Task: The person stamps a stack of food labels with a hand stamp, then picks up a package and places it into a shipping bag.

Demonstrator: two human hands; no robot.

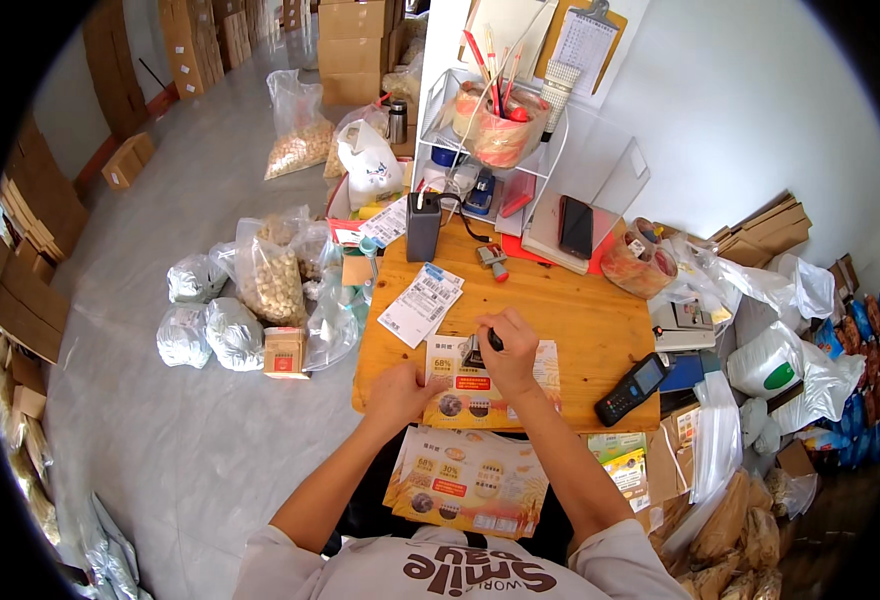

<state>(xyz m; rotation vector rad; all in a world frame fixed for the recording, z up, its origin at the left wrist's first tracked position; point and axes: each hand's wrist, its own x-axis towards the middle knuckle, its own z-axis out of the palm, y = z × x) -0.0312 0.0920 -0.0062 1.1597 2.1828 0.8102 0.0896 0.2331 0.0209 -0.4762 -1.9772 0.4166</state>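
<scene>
Tabletop (570, 310): right hand (513, 352) around stamp (475, 352), left hand (397, 393) curled on sheets (472, 400), long axis sideways

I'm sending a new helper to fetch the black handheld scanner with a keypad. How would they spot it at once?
Start at the yellow-brown wooden table. At its near right corner, to the right of the bare right hand, lies the black handheld scanner. Unlike the flat black phone farther back, it has a keypad below its small screen.
</scene>
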